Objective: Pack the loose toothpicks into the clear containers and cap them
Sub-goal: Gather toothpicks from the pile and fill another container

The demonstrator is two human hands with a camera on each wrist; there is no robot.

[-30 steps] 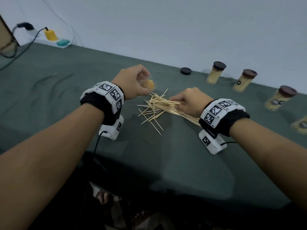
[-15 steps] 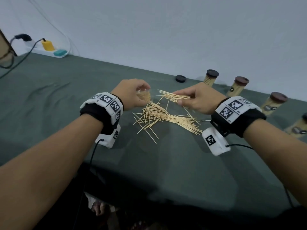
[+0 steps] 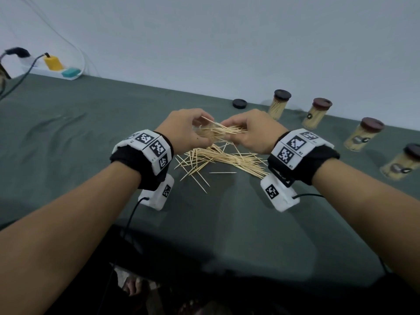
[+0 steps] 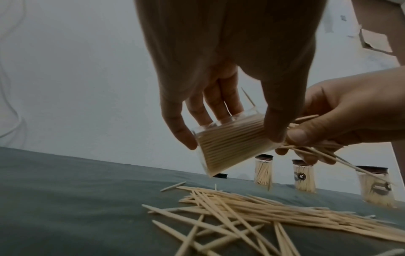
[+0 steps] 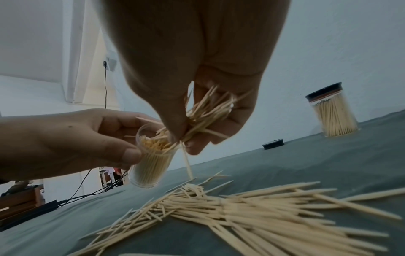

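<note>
Toothpicks [image 5: 208,110] pinched at container [image 4: 232,142] mouth, right hand [image 3: 254,133]

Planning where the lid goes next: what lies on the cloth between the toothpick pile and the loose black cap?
Bare green cloth alone lies between the toothpick pile and the loose black cap, as the right wrist view shows.

We log pale tan toothpicks [image 3: 227,156] on a dull green cloth [image 3: 79,137] — caps [image 3: 282,95] dark brown to black. Wristbands [image 3: 145,153] black, with white blocks bearing black-and-white square codes. Plugs — one yellow [image 3: 52,62], one teal [image 3: 71,72]. Wall [image 3: 227,42] pale grey.
</note>
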